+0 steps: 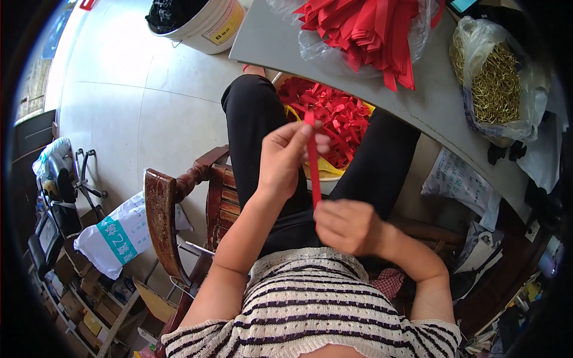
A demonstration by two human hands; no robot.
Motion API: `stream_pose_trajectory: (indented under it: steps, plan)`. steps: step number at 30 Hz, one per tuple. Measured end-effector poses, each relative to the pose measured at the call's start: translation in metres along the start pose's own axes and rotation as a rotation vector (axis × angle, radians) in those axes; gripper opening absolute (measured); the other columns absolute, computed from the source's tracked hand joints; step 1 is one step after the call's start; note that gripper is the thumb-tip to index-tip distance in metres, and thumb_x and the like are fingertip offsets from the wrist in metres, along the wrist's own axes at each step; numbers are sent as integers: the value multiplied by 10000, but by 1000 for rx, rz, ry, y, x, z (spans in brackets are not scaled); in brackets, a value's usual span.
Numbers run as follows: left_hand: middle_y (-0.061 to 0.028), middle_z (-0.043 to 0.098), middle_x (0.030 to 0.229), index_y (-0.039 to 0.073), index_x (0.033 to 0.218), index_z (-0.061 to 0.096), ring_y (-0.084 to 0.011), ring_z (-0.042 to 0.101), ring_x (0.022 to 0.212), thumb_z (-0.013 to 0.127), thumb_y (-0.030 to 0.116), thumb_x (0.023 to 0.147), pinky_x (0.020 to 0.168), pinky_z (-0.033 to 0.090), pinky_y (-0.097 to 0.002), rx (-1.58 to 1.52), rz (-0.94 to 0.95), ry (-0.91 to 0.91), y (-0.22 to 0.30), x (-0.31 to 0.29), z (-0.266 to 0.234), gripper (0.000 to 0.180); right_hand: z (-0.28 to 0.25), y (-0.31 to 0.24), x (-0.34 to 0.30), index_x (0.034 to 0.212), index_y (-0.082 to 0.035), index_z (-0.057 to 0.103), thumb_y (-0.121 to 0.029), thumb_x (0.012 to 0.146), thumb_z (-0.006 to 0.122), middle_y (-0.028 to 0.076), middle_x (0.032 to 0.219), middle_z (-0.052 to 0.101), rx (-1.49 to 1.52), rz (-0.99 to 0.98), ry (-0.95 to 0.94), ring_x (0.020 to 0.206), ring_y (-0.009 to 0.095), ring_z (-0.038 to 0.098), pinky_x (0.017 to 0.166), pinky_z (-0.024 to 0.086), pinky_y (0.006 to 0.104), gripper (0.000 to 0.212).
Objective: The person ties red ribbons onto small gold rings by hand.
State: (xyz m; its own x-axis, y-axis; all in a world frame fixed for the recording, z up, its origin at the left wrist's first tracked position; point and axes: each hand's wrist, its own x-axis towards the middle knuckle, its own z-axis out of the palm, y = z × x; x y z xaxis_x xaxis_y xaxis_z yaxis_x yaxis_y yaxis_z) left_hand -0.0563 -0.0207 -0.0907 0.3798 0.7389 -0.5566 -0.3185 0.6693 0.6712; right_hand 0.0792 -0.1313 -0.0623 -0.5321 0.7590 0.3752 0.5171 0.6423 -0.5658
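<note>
A narrow red ribbon strip (pixel 313 161) stretches between my two hands above my lap. My left hand (pixel 289 149) pinches it near its upper end, thumb laid over it. Lower down, my right hand (pixel 349 225) is closed around the strip's other end; its fingers are slightly blurred. Between my knees stands a tub lined with yellow (pixel 325 165), filled with many short red ribbon pieces (pixel 343 116). On the grey table (pixel 268 42), a bundle of long red ribbon strips (pixel 370 30) lies on clear plastic, some ends hanging over the edge.
A plastic bag of gold-coloured metal pieces (pixel 495 83) sits at the table's right. White sacks (pixel 122 232) lie by the wooden chair (pixel 161 221) and under the table. A white bucket (pixel 206 27) with black contents stands at the upper left, an office chair (pixel 62 185) farther left.
</note>
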Motion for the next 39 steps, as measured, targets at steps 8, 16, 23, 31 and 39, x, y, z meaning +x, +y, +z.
stream_pose_trajectory:
  steps: [8,16,23,31,39]
  plan:
    - [-94,654,812,-64,985,597,-133,631,739,526,58,897,680,514,-240,260,168,-290,10,-38,41,166,-60,18,29,841,-11,555,47,714,660,85,899,563,274,689,434,695,124,566,639,471,239,175]
    - [-102,650,829,-74,1023,569,-143,635,770,498,33,901,715,525,-256,154,134,-406,12,-36,53,177,-53,29,33,847,10,525,57,787,611,86,957,554,1056,767,805,778,85,564,714,472,219,115]
    - [-36,607,735,-13,1041,537,-71,558,648,381,142,957,624,445,-209,375,257,-429,15,-41,56,235,-56,26,30,814,10,542,58,778,618,85,919,572,925,765,845,794,90,559,717,464,217,97]
    - [-62,601,763,12,1227,489,-53,503,518,401,88,949,461,379,-156,272,47,-516,19,-46,51,302,-86,47,29,811,-7,527,64,771,629,86,901,590,815,741,1104,780,102,556,713,460,224,131]
    - [-100,644,894,21,1228,509,-119,626,691,539,-22,861,563,505,-205,163,281,-328,13,-39,54,371,-77,10,43,940,15,634,-36,686,734,167,989,598,-191,540,532,717,253,609,666,506,292,278]
